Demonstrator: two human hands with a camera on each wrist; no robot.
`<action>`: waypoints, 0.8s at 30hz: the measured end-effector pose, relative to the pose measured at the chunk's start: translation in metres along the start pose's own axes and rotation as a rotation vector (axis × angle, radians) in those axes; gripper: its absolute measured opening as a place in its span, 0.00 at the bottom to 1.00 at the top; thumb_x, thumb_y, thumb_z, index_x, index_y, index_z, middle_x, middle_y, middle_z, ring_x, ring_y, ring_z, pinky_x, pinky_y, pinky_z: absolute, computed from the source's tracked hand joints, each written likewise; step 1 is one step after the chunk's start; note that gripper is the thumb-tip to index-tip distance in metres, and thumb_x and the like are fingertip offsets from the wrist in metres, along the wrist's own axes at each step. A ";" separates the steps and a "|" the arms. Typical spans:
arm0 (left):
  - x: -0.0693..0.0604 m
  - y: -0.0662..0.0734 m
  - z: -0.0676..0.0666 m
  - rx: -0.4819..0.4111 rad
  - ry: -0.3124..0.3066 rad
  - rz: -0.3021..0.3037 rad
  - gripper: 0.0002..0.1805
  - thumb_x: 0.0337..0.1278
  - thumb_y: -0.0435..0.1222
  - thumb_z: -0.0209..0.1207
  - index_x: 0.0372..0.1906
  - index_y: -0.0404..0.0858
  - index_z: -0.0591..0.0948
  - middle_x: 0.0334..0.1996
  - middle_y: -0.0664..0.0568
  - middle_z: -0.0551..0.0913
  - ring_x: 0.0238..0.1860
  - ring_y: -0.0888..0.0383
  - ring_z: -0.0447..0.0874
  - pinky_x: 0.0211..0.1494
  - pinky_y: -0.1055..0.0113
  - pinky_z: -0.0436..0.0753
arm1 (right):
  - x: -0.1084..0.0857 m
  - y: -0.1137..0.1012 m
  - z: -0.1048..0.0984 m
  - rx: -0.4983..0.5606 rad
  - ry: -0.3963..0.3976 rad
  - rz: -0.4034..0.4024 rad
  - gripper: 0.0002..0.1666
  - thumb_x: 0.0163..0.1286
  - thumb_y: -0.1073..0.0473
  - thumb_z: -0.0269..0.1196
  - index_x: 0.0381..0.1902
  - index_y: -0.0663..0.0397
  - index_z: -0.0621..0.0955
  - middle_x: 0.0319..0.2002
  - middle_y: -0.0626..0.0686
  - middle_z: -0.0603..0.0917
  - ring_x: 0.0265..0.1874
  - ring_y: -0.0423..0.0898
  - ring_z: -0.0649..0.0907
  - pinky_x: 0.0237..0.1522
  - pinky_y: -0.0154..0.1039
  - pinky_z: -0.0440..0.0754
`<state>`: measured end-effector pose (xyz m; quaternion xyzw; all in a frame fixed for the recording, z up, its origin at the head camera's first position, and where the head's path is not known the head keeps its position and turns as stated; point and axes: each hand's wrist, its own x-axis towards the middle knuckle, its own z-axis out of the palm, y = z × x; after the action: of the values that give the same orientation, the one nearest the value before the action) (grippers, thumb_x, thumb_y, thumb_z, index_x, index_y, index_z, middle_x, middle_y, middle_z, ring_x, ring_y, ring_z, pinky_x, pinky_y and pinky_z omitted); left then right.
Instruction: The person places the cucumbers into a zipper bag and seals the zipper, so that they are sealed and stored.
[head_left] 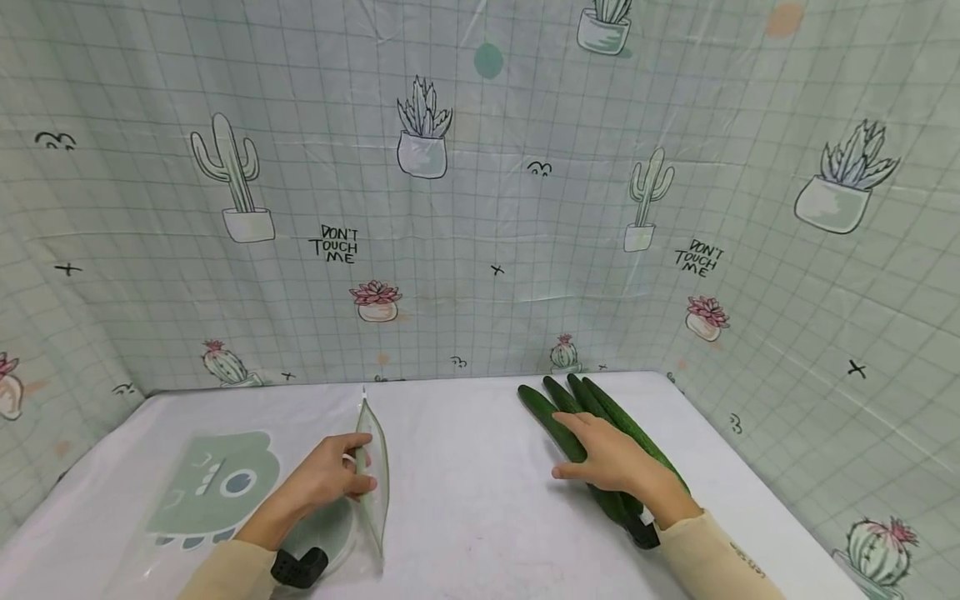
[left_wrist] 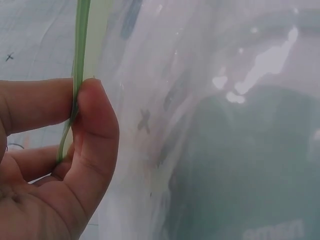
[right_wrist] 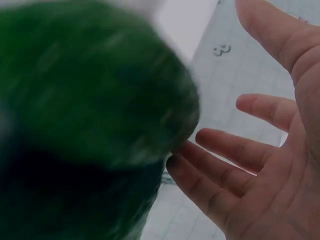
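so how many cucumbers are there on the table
4, all on the right side of the table, left to right: first cucumber, second cucumber, third cucumber, fourth cucumber. The right hand covers part of the group, so another could be hidden.

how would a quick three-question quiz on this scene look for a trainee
1. What does the left hand pinch?
2. Counting: how many cucumbers show in the head view?
3. True or false: the right hand has its fingers wrapped tightly around a cucumber.

Key:
1. The green edge of the clear bag.
2. Four.
3. False: its fingers are spread open.
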<state>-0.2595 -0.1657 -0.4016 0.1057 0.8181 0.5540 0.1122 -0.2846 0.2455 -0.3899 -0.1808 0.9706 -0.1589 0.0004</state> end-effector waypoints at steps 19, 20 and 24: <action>-0.002 0.000 0.001 0.002 -0.002 0.019 0.40 0.49 0.22 0.64 0.67 0.20 0.59 0.40 0.40 0.72 0.27 0.52 0.76 0.33 0.58 0.83 | -0.003 -0.003 0.004 0.016 -0.014 -0.001 0.51 0.51 0.42 0.74 0.70 0.49 0.67 0.59 0.59 0.72 0.59 0.58 0.72 0.51 0.55 0.76; -0.002 0.000 0.001 0.002 -0.003 0.019 0.40 0.49 0.21 0.64 0.67 0.20 0.59 0.40 0.40 0.72 0.27 0.52 0.76 0.33 0.57 0.83 | -0.002 -0.004 0.003 0.029 -0.012 -0.002 0.50 0.51 0.44 0.74 0.70 0.49 0.67 0.59 0.59 0.72 0.58 0.57 0.73 0.52 0.54 0.76; -0.001 0.000 0.001 -0.004 -0.002 0.020 0.40 0.48 0.21 0.64 0.67 0.20 0.59 0.40 0.39 0.72 0.27 0.52 0.75 0.32 0.57 0.83 | -0.001 -0.006 0.002 0.080 -0.007 0.026 0.49 0.52 0.51 0.75 0.69 0.53 0.66 0.59 0.58 0.74 0.51 0.53 0.78 0.49 0.51 0.77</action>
<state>-0.2579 -0.1653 -0.4018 0.1141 0.8158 0.5566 0.1078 -0.2821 0.2401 -0.3905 -0.1683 0.9658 -0.1967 0.0129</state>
